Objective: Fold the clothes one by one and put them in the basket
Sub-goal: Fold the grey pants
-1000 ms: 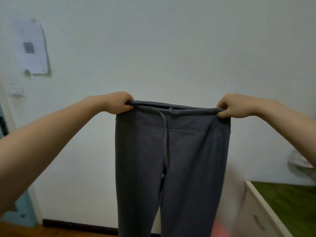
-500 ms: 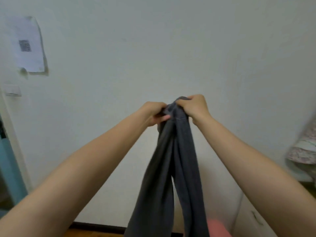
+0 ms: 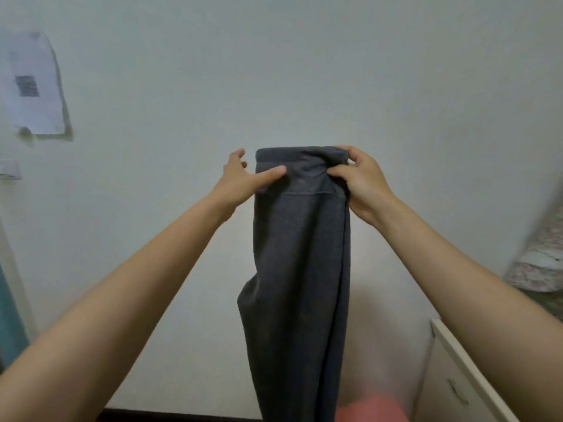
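The grey trousers (image 3: 300, 269) hang in the air in front of a pale wall (image 3: 304, 71), folded lengthwise so one leg lies over the other, the waistband at the top and the legs dropping straight down out of the bottom of the view. The waistband runs level between the two hands, with a seam line across the cloth just below it. The right hand (image 3: 361, 181) is clenched on the right end of the waistband, fingers curled over the top edge and thumb pressed on the near face, bunching the cloth a little there. The left hand (image 3: 243, 178) is spread loose at the left end: its thumb lies flat on the near face of the waistband, while the fingers stand apart behind the left edge, so it steadies the cloth and does not clasp it. Both forearms reach up and forward from the lower corners. Below the right hand, past the hanging legs, something pink (image 3: 371, 409) shows blurred at the bottom edge; what it is cannot be told. Below the right forearm stands a white cabinet (image 3: 451, 376) with a handle on its side. Further right of that hand a flowered cloth (image 3: 536, 263) lies blurred at the edge. Well left of the left hand a paper (image 3: 30, 86) with a dark square is stuck to the wall, and a white switch plate (image 3: 9, 170) sits below it.
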